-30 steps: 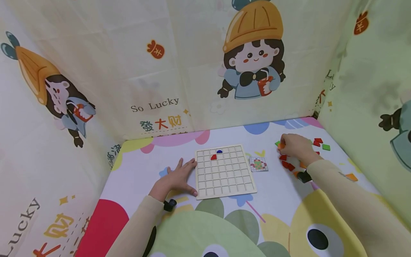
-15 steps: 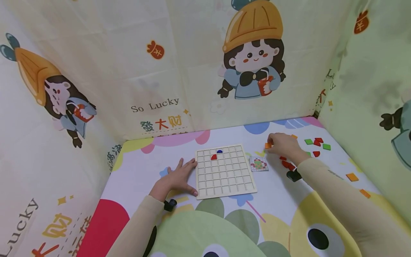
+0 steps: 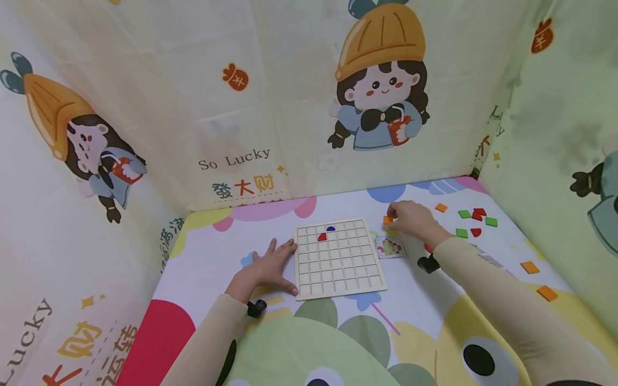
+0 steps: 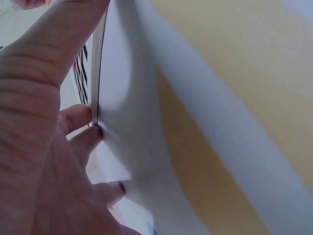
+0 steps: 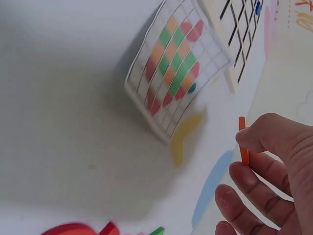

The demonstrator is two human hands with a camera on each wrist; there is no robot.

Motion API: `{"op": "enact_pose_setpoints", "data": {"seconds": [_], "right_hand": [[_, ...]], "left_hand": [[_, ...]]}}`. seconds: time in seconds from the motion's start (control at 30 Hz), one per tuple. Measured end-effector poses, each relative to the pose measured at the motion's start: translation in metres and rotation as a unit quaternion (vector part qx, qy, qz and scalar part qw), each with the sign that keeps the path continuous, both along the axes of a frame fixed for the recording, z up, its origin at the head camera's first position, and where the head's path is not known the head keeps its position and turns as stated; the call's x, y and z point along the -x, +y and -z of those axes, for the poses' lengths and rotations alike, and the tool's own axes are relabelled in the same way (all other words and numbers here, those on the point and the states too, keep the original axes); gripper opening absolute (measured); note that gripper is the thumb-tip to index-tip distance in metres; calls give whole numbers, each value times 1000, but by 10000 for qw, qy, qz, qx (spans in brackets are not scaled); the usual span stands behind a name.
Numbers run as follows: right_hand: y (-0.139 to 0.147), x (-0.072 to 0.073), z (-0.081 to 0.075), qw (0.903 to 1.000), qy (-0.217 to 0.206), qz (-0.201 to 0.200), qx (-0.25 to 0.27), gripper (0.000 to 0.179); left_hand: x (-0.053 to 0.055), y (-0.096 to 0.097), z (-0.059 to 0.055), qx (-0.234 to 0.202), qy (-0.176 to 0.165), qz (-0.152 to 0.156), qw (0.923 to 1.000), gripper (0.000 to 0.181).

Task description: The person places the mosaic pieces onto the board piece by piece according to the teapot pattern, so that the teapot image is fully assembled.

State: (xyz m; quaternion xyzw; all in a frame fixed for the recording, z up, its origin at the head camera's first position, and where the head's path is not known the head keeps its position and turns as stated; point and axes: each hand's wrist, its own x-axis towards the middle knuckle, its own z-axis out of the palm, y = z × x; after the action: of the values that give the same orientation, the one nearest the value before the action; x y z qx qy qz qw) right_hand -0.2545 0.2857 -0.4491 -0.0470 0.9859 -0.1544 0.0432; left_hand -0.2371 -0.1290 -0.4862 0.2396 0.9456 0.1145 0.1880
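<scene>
Your right hand (image 3: pixel 415 221) pinches an orange tile (image 3: pixel 388 220) near the pattern card (image 3: pixel 390 247); your wide-spread left hand (image 3: pixel 265 271) touches the grid board (image 3: pixel 339 262). Only the right wrist view shows the tile edge-on.

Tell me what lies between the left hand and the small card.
The board, with a red piece and a blue piece on it. The head view shows this: left hand at its left edge, card beside its right.
</scene>
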Motion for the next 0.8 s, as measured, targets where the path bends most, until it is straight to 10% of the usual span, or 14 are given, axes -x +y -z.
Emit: {"op": "enact_pose_setpoints", "data": {"seconds": [0.8], "right_hand": [[-42, 8, 14, 9989, 18, -38, 477, 30]], "left_hand": [[3, 1, 4, 21, 23, 38, 10000, 129]]}}
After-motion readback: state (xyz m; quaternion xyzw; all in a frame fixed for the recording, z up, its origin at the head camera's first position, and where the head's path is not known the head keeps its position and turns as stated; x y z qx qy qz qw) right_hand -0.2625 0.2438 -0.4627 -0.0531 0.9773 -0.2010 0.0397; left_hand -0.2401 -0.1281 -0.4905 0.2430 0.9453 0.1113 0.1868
